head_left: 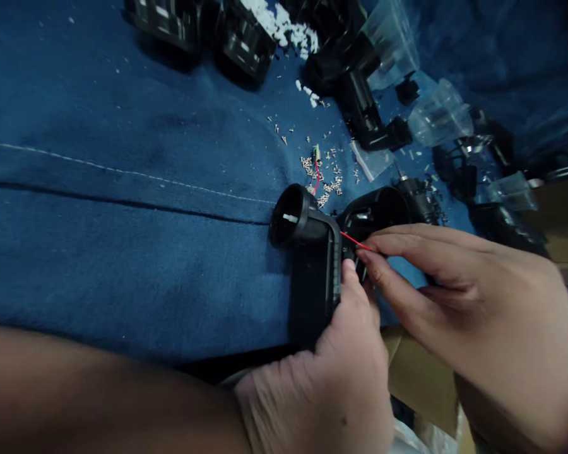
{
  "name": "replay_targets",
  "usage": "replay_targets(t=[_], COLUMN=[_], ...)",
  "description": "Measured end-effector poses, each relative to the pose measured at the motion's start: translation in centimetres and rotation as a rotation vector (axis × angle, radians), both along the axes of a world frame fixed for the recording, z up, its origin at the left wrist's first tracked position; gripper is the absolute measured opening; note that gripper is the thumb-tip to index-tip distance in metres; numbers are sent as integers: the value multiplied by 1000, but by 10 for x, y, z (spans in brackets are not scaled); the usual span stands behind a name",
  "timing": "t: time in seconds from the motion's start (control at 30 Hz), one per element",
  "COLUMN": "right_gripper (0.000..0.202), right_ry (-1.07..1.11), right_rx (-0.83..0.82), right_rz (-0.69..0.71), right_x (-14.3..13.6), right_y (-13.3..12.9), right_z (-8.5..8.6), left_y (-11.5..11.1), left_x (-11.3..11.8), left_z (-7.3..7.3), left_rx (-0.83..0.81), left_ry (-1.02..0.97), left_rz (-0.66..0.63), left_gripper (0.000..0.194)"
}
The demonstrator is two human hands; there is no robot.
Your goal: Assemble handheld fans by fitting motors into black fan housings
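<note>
My left hand [331, 378] is closed around a black plastic housing [322, 233], which has a round open cup at its upper left end. A small white piece [290, 218] shows inside that cup. Between thumb and index finger, my right hand [464, 302] pinches a thin red wire [353, 239] that runs into the housing. Just behind it sits another black hollow part [378, 208], partly hidden by the fingers. Beyond the cup, a small component with a red lead [317, 173] lies among scattered screws [331, 186].
Blue cloth [123, 265] covers the work surface. Black round parts [246, 44], a heap of white pieces [284, 28], a black handle-shaped part [362, 94], clear plastic cups [440, 116] and a small clear bag [372, 161] lie farther back. A cardboard box [421, 372] stands below my right hand.
</note>
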State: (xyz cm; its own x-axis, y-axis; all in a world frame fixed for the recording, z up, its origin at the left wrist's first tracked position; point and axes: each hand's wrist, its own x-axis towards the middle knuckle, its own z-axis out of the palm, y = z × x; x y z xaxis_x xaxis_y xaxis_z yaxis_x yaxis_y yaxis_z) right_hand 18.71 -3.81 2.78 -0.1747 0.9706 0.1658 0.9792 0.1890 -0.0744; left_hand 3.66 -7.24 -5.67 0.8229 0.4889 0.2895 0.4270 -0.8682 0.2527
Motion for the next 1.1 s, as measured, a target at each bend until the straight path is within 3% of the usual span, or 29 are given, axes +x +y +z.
replay_targets(t=[0.1, 0.23, 0.53, 0.73, 0.97, 1.1], right_gripper=[9, 8, 11, 14, 16, 18], right_ry=[51, 119, 238, 306, 295, 318], right_rx=[-37, -49, -55, -227, -464, -476], right_rz=[10, -27, -213, -372, -755, -754], right_x=[3, 6, 0, -2, -12, -15], right_y=[4, 3, 3, 21, 45, 48], right_z=[2, 0, -7, 1, 8, 9], left_y=[1, 11, 25, 28, 57, 69], left_x=[-3, -14, -21, -25, -39, -45], left_z=[-4, -7, -1, 1, 14, 23], left_rx=[166, 320, 325, 313, 454, 540], left_ry=[34, -42, -133, -135, -57, -17], left_rz=[68, 30, -34, -66, -244, -330], left_gripper=[42, 48, 49, 49, 40, 40])
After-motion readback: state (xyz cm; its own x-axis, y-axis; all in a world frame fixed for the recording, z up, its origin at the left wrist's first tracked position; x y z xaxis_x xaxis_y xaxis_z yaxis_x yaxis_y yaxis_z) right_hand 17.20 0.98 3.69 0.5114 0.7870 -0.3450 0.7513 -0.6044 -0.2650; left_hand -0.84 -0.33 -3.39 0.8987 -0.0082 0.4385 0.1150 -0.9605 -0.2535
